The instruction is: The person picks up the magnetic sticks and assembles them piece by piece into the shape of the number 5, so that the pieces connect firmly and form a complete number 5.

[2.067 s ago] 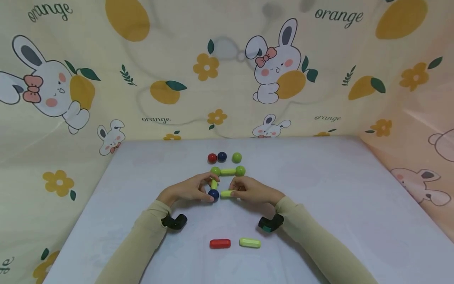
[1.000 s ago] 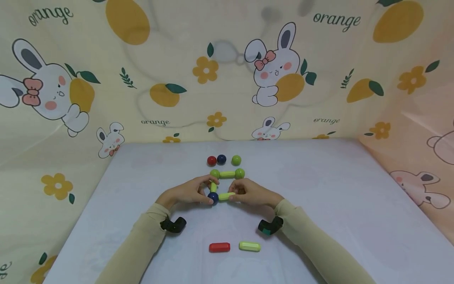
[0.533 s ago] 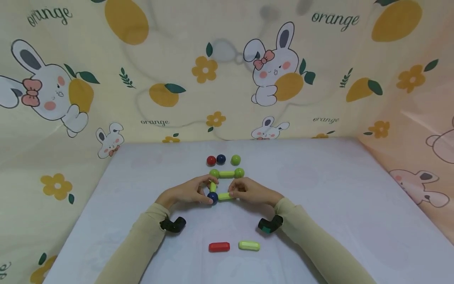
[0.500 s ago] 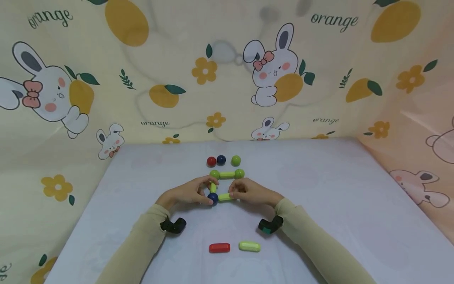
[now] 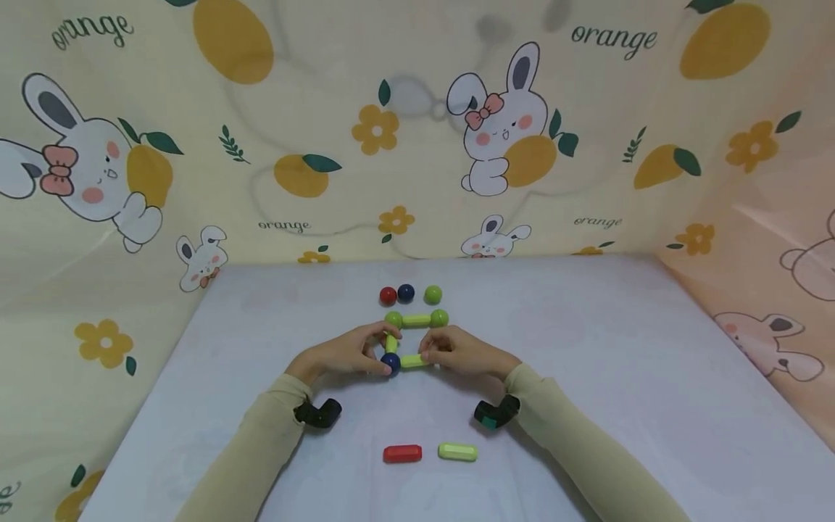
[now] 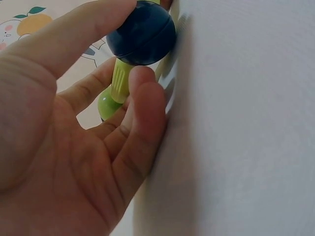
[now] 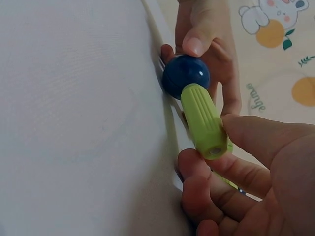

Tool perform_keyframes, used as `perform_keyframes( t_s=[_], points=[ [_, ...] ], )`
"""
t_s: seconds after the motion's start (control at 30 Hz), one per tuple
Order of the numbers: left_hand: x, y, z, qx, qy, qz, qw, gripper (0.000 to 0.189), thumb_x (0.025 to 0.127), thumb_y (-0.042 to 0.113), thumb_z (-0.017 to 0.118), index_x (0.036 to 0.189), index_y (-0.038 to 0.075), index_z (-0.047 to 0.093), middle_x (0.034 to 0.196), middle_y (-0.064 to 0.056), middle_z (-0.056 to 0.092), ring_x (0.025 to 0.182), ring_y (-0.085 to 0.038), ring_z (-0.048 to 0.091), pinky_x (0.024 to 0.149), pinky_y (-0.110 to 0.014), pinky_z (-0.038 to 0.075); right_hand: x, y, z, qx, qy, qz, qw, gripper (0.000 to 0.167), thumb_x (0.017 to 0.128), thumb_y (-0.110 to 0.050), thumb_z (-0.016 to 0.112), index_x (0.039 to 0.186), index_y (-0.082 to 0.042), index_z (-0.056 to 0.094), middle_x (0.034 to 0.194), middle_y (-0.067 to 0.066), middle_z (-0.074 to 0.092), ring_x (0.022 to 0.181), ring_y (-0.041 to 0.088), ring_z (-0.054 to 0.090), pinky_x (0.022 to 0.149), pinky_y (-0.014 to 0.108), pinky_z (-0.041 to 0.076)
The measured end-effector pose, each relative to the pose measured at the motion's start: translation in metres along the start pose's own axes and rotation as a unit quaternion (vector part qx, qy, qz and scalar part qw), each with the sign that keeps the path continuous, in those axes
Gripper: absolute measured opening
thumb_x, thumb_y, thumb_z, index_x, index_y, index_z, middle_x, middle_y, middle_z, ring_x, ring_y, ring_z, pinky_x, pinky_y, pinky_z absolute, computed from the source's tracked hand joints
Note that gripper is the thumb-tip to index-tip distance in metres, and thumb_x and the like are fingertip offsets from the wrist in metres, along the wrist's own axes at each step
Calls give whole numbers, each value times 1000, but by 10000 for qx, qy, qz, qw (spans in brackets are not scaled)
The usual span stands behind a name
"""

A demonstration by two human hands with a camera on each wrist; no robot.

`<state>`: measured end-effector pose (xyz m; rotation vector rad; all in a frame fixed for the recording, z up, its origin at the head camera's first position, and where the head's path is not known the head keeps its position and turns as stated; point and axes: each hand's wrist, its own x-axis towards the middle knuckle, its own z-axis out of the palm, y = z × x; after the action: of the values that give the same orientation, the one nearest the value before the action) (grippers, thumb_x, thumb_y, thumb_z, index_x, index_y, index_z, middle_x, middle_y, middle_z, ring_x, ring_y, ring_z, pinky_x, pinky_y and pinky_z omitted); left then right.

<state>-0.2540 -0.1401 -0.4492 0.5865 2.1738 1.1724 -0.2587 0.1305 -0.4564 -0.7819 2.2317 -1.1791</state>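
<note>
My left hand (image 5: 349,351) holds a dark blue ball (image 5: 391,363), its thumb on the ball and its other fingers along a yellow-green magnetic rod (image 5: 391,344) behind it. That rod runs back to a green ball (image 5: 393,319), which another yellow-green rod (image 5: 416,320) links to a second green ball (image 5: 440,317). Between thumb and fingers, my right hand (image 5: 468,353) pinches one more yellow-green rod (image 7: 203,120). The far end of this rod meets the blue ball, as the right wrist view shows; its near end, with a small metal disc, faces the right wrist camera.
Behind the joined pieces lie a loose red ball (image 5: 388,296), a blue ball (image 5: 406,293) and a green ball (image 5: 433,294). Nearer the front are a red rod (image 5: 402,454) and a yellow-green rod (image 5: 458,452). A patterned cloth (image 5: 417,145) rises behind the white table (image 5: 587,348).
Two seconds ago a gap separated the right hand's rod from the blue ball; the rod moved left and its end met the ball. Over the last second both hands stay almost still.
</note>
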Motion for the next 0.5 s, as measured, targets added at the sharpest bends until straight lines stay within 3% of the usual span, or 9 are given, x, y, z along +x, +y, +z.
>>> perform_keyframes(
  t_s=[0.27, 0.5],
  points=[
    [1, -2, -1, 32, -22, -8, 10000, 58, 89, 18, 77, 138, 16, 47, 125, -13, 50, 67, -16, 52, 69, -27, 44, 0, 2, -9, 57, 240, -162, 9996, 20, 103, -18, 57, 114, -4, 65, 95, 8, 65, 75, 16, 58, 70, 26, 50],
    [1, -1, 1, 20, -39, 11, 10000, 58, 89, 18, 77, 139, 16, 48, 127, -13, 51, 68, -16, 53, 69, -27, 44, -7, -7, -31, 241, 957, -392, 9943, 25, 103, -15, 56, 118, 4, 63, 107, 22, 65, 77, 21, 62, 71, 33, 53]
  ],
)
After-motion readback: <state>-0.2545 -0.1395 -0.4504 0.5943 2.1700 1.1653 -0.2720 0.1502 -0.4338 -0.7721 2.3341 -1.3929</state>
